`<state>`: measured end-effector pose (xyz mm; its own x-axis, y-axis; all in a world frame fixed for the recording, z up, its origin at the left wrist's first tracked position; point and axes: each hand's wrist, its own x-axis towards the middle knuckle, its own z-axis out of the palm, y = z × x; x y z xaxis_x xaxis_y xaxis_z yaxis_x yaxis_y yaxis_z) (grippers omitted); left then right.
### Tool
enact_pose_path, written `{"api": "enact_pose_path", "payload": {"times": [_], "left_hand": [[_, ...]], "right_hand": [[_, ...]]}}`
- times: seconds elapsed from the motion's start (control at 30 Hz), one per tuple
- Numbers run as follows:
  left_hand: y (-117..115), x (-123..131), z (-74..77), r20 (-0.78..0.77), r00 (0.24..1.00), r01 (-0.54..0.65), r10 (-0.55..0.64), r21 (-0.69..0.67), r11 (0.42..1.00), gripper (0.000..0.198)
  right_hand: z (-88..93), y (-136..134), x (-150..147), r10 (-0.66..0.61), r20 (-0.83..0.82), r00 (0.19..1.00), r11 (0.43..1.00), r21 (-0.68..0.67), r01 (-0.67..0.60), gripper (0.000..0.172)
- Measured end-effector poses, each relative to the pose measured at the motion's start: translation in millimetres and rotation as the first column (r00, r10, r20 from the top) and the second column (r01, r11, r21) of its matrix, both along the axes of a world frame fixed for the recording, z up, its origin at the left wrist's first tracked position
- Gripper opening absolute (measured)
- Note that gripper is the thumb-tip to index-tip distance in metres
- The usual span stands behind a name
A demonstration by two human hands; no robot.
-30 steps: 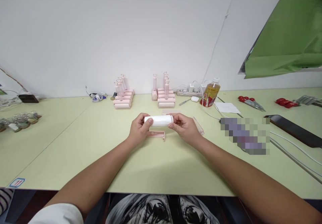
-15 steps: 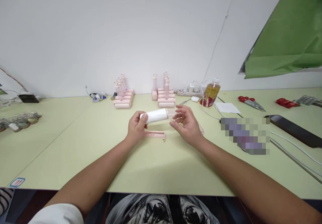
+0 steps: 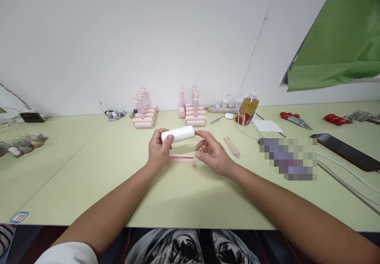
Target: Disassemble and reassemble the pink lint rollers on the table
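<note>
My left hand (image 3: pixel 160 148) is closed around a white rounded oblong case (image 3: pixel 178 134), thumb on the near side, and holds it above the table with its right end tipped slightly up. My right hand (image 3: pixel 214 152) is beside that end. Its index fingertip is at the end face, while the thumb and other fingers are loosely bent and apart with nothing visible in them. Below the case lies a narrow pink tray-like part (image 3: pixel 182 158), partly hidden by my left hand. A translucent tube (image 3: pixel 231 147) rests on the table right of my right hand.
Two groups of pink cases (image 3: pixel 144 122) (image 3: pixel 196 120) with upright clear tubes stand by the wall. To the right are a drink bottle (image 3: pixel 247 109), a power strip (image 3: pixel 222 109), a screwdriver (image 3: pixel 217 119), white paper (image 3: pixel 268 126), red-handled tools (image 3: pixel 293 118), cables and a dark phone-like slab (image 3: pixel 346 151).
The pale piece at the white case's right end no longer shows sticking out. My right hand has shifted left and slightly down, its index finger reaching the end, uncovering the translucent tube.
</note>
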<state>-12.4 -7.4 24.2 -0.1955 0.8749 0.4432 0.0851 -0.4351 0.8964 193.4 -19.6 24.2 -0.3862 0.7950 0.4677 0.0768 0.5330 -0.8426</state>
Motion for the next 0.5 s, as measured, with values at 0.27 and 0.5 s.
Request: {"api": "enact_pose_path", "payload": {"times": [0.27,0.5], "left_hand": [[6,0,6.5,0.354,0.934,0.081,-0.046,-0.086,0.993,0.040],[13,-5,6.9,0.438,0.898,0.120,-0.042,-0.152,0.981,0.040]], "right_hand": [[0.2,-1,2,-0.069,0.297,0.952,0.973,0.229,-0.001,0.058],[-13.5,11,1,-0.078,0.669,0.739,0.981,0.182,-0.061,0.046]]}}
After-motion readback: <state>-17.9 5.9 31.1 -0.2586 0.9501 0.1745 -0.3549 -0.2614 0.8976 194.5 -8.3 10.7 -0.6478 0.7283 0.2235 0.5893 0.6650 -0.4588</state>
